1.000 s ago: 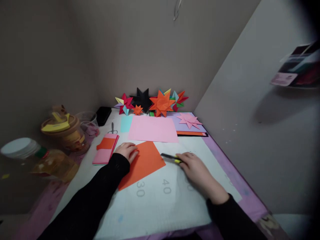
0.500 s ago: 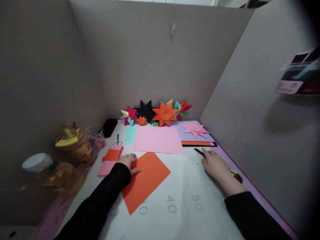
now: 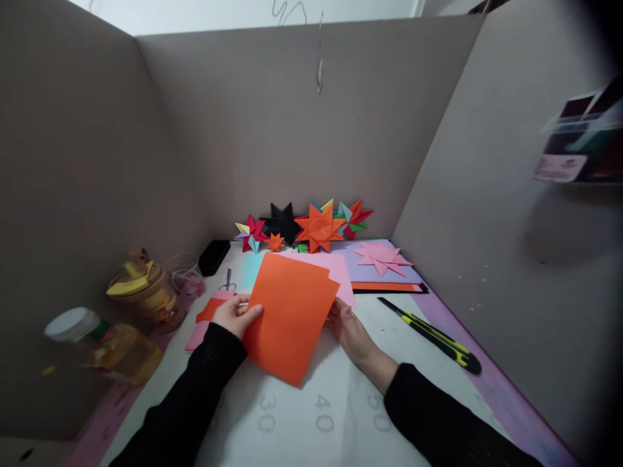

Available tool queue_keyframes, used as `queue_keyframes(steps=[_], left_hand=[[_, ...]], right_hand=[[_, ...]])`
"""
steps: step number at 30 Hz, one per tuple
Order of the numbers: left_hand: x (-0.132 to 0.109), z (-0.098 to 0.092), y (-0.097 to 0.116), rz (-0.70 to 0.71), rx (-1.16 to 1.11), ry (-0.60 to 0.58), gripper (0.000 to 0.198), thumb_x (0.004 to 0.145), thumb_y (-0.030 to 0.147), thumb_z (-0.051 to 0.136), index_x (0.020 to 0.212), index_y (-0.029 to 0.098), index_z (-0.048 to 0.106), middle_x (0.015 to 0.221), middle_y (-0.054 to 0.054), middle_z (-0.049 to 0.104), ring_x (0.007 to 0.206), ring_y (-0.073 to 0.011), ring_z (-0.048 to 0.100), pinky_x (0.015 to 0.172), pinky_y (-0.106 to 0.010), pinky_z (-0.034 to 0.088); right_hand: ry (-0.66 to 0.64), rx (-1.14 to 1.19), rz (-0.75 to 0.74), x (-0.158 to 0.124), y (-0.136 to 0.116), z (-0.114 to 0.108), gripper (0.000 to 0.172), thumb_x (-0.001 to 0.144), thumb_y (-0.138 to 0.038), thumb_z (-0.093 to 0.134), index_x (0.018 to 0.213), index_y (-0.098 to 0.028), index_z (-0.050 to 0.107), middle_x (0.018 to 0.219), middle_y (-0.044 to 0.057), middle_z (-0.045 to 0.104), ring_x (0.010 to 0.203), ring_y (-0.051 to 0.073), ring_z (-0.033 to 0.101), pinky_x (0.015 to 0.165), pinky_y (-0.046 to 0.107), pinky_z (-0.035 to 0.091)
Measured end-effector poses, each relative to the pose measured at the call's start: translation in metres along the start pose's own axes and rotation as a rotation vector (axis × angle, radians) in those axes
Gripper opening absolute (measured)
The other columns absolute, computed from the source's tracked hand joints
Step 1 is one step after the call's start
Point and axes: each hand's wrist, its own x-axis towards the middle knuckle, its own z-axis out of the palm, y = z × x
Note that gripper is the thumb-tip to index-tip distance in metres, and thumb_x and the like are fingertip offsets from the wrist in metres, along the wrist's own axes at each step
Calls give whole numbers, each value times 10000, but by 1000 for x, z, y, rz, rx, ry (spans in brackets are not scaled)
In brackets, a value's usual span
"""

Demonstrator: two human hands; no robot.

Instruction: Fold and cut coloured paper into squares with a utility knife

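Observation:
An orange sheet of paper (image 3: 289, 314) is raised off the table in front of me, its lower corner tilted toward me. A second orange edge shows at its upper right, so it looks like two layers. My left hand (image 3: 235, 314) pinches the left edge, thumb on the front face. On the opposite edge, my right hand (image 3: 351, 332) grips the sheet, its fingertips partly hidden behind the paper. A black and yellow utility knife (image 3: 435, 337) lies on the table to the right of my right hand.
A pink sheet (image 3: 344, 275) lies behind the orange paper. Folded paper stars (image 3: 320, 227) stand along the back wall, with a pink star (image 3: 383, 257) at right. Small scissors (image 3: 228, 282), a black phone (image 3: 214, 257), a lidded cup (image 3: 146, 292) and a jar (image 3: 109, 344) are at left.
The orange paper has been lifted from the table and turned more upright. My right hand has left the utility knife and moved left to the paper's right edge.

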Motion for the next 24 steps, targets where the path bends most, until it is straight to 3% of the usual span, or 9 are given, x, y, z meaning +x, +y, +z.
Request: queue_keyframes(steps=[3,7,10,14,19,22,24], left_hand=[[10,24,-3,-37,-109,20,524,430,316,863,823,177,545,660,-15,714,612,-204,683,611,-327,560],[22,39,-26,35,-101,-3,464,477,362,847,816,140,621,724,-31,730,635,-193,683,609,-294,558],[29,31,-41,9,-69,-72,447,538,449,799,799,117,654,698,-43,729,613,-185,675,581,-269,539],[35,15,-50,-17,-91,-159,442,565,415,791,862,125,639,732,-53,736,682,-212,690,648,-305,541],[41,9,-52,20,-209,-74,498,525,350,797,934,135,612,712,-51,727,693,-248,694,725,-377,538],[46,1,-47,38,-277,-2,530,499,328,805,944,122,605,720,-75,720,729,-281,691,744,-404,535],[51,-9,-40,120,-321,119,532,484,319,813,937,131,606,754,-67,719,793,-277,684,784,-384,527]], right_hand=[[23,49,-32,-1,0,-3,622,780,-638,500,1229,-210,464,1280,123,544,1153,247,526,917,394,445],[189,8,143,4,8,-13,473,693,-483,694,1018,-152,602,1074,134,668,970,281,629,839,417,488],[273,-9,221,11,14,-21,404,680,-440,711,914,-118,644,945,137,704,868,289,656,794,425,501],[321,120,195,20,11,-29,353,694,-384,712,928,-131,636,908,111,710,816,254,662,773,399,507],[515,144,74,30,8,-47,330,697,-381,709,927,-164,614,933,67,697,814,206,645,744,338,510],[639,117,25,34,13,-61,323,693,-410,702,886,-174,599,791,20,680,688,163,621,649,286,505],[730,90,27,36,16,-68,323,682,-428,699,849,-180,577,669,-17,631,559,132,564,525,243,468]])
